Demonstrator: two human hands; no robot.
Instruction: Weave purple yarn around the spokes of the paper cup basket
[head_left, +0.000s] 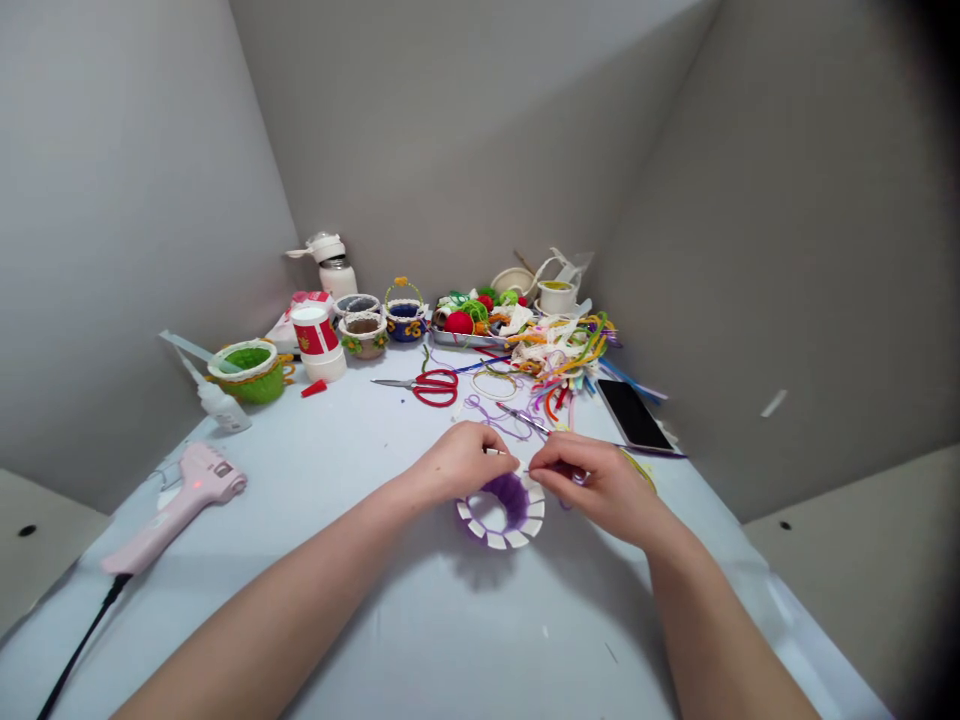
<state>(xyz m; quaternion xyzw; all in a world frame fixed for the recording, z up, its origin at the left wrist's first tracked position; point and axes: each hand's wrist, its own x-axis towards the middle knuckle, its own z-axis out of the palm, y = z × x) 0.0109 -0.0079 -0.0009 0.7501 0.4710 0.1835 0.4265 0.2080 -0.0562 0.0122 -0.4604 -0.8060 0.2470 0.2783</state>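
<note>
Right of the scissors [415, 384] and nearer you is your cup [513, 508]: purple yarn [517, 492] lines its wall, while the splayed white tabs [517, 540] are largely bare; judged part done. Your left hand [469, 460] pinches its far rim; your right hand's [600, 475] fingertips meet beside it, contents indeterminable.

Cool, fairly bright light falls from above across the table [420, 640], leaving a soft, scalloped shadow under the slotted cup [497, 541], towards the front edge. The left wall [112, 180] looks to me paler than the right wall [810, 220]. The yarn heap [562, 345] by the table's back edge turns soft, the side edges splay outwards, and blurred black swallows the view's right margin
</note>
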